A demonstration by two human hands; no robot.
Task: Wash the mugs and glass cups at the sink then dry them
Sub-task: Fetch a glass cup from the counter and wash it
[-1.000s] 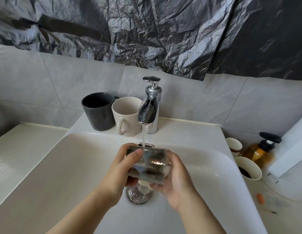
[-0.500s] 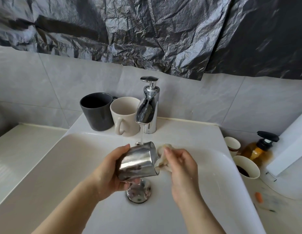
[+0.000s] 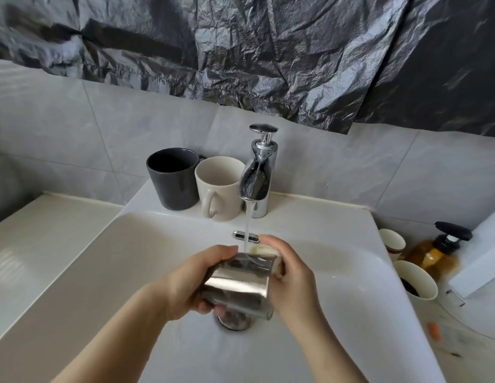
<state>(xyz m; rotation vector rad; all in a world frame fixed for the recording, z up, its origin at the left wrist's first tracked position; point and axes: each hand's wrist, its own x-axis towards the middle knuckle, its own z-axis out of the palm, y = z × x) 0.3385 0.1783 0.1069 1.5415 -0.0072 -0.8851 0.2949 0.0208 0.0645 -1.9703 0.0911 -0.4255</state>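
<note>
My left hand (image 3: 191, 283) grips a shiny steel cup (image 3: 238, 283) lying on its side over the drain (image 3: 235, 323), its mouth turned right. My right hand (image 3: 293, 283) holds a pale sponge (image 3: 264, 249) at the cup's mouth. Water from the chrome tap (image 3: 257, 178) runs onto the cup's top. A dark grey mug (image 3: 174, 178) and a cream mug (image 3: 218, 187) stand upright side by side on the sink ledge, left of the tap.
The white sink basin (image 3: 130, 258) fills the middle. Right of it, on the counter, stand a small cup (image 3: 392, 241), a white cup with dark liquid (image 3: 416, 280) and an amber pump bottle (image 3: 437, 252). A pale counter (image 3: 33, 236) lies left.
The cup turned in my hands, from upright under the stream to lying on its side. My right hand came off its wall and brought the sponge to its mouth.
</note>
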